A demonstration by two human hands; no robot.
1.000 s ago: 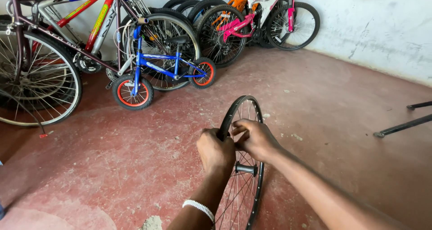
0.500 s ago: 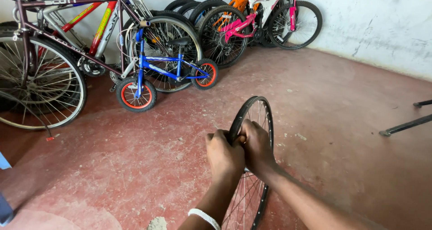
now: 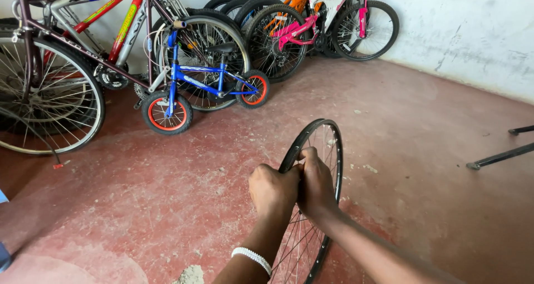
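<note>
Both hands slid lower on wheel rim point(image 3: 328, 134), fingers still clenched around it (red dusty floor point(image 3: 139, 206), bikes against wall).

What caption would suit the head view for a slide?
Both hands, left and right, grip the rim of an upright wheel on a red floor, bicycles behind.

Hands point(image 3: 295, 187) lower on rim point(image 3: 320, 131)

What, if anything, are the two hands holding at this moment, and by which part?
Both the left hand and right hand grip the black spoked bicycle wheel, standing upright, at its near rim.
</note>
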